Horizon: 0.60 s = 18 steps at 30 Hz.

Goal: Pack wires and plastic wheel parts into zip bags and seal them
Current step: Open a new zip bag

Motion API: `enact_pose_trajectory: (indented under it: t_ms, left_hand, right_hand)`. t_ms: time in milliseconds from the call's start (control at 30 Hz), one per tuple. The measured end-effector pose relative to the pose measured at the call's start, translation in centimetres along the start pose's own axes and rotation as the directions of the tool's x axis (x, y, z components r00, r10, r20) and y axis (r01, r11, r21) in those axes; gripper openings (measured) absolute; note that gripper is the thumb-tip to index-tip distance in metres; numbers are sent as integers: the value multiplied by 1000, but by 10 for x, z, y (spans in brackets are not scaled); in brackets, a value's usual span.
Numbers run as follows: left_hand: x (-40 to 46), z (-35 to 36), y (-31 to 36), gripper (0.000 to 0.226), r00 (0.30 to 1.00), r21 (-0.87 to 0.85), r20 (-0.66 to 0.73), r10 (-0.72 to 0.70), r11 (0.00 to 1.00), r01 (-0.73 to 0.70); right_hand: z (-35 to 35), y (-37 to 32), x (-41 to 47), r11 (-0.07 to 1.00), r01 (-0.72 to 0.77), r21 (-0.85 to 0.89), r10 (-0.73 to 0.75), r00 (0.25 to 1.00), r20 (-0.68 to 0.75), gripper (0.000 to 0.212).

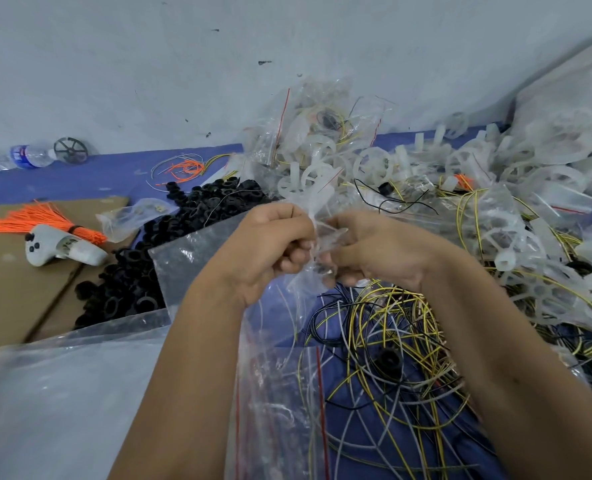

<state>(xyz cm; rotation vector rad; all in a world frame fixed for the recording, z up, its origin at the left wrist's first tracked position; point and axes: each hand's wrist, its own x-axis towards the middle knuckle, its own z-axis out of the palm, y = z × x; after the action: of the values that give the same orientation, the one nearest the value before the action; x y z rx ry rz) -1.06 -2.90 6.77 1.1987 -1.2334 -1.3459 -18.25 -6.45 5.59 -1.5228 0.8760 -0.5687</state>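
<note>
My left hand (273, 244) and my right hand (367, 247) meet at the middle of the view, both with fingers curled on a small clear zip bag (317, 237) held between them. What the bag holds is blurred. Below the hands lies a tangle of yellow, grey and black wires (391, 355) on the blue surface. Empty clear zip bags with red strips (280, 393) lie under my left forearm. White plastic wheel parts (495, 174) are heaped at the right, and filled zip bags (308, 126) are piled behind.
A heap of black plastic rings (156, 258) sits left of the hands beside cardboard (17, 292). On the cardboard lie a bundle of orange ties (45, 221) and a white controller (62, 247). A water bottle (20, 157) lies far left by the wall. A large plastic sheet (62, 403) covers the lower left.
</note>
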Motion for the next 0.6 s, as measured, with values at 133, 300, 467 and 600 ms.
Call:
enact_pose_trajectory:
  t_ms: [133,300,467,600]
  left_hand:
    - [-4,0,3,32,998,67,48,-29,997,26]
    - [-7,10,9,23,999,245,22,33,969,-37]
    - [-9,17,13,25,995,190,64,81,978,-92]
    - [-11,22,14,25,986,88,125,106,989,-117]
  right_hand:
    - [2,1,2,875,-91,-475,59,995,-82,15]
    - [16,-1,8,512,-215,-832,-45,960,-276,30]
    - [21,9,16,738,-86,-670,-127,956,-263,27]
    - [24,11,8,975,126,-185,-132,991,-23,64]
